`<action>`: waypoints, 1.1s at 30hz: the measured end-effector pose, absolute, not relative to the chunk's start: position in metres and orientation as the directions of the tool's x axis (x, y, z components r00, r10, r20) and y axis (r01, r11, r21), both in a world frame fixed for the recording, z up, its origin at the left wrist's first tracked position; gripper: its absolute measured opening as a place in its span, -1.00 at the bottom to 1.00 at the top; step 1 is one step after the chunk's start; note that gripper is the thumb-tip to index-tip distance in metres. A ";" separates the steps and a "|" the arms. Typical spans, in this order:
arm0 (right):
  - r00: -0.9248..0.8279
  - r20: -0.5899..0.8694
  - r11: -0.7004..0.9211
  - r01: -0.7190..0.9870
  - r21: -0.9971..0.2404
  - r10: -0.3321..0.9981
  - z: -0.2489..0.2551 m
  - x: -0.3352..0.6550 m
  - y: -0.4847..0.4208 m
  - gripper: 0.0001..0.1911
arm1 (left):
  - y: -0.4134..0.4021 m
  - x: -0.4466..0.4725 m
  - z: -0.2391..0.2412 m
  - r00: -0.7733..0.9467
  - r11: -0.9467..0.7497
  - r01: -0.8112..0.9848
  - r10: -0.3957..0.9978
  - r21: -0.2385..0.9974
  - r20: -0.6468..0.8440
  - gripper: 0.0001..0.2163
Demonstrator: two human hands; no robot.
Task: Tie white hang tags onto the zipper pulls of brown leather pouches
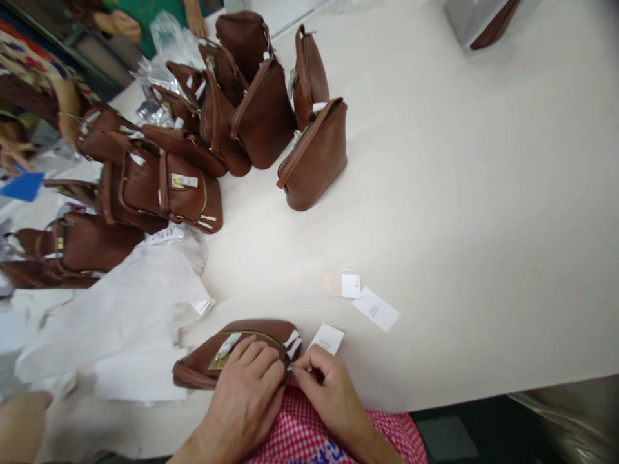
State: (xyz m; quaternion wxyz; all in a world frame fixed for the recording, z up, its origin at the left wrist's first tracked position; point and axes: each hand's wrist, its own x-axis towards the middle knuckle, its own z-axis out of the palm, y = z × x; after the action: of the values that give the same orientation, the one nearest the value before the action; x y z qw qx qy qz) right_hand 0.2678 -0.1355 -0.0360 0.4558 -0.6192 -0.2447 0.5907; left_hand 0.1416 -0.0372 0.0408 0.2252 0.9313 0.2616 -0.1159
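A brown leather bag (193,374) lies at the table's near edge, with a brass-coloured plate and white wrapping on its metal parts. My left hand (249,386) rests over its front, fingers curled down and gripping it. At the bag's right end my right hand (331,390) is closed in a pinch, thumb against forefinger. What sits in that pinch is too small to make out. A white card (327,338) lies just beyond the right fingers. Further out are a pink-and-white hang tag (351,285) with a string loop and another white card (377,309).
Several similar brown bags (265,116) stand grouped at the back left, one bag (316,161) slightly apart. White wrapping sheets (130,303) cover the left. A grey-and-brown object (478,22) is at the far right. Other people's hands (126,27) show at the upper left.
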 end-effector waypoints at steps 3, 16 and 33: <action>0.142 -0.625 -0.558 -0.332 -0.761 0.768 -0.034 0.265 -0.135 -0.83 | -0.041 0.140 0.035 0.828 -0.728 0.561 0.499 0.393 -0.257 -0.85; 0.091 -0.712 -0.555 -0.560 -0.615 0.696 -0.031 0.258 -0.119 -0.77 | -0.038 0.128 0.024 0.846 -0.743 0.521 0.516 0.420 -0.137 -0.77; 0.147 -0.533 -0.454 -0.368 -0.811 0.833 -0.039 0.255 -0.120 -0.87 | -0.035 0.129 0.026 0.853 -0.740 0.479 0.520 0.473 -0.049 -0.81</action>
State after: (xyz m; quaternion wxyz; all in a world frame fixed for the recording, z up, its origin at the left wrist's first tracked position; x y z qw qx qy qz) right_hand 0.2551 -0.1204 -0.0390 0.4831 -0.5832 -0.1993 0.6220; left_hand 0.1289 -0.0354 0.0265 0.2414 0.9317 0.2681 0.0433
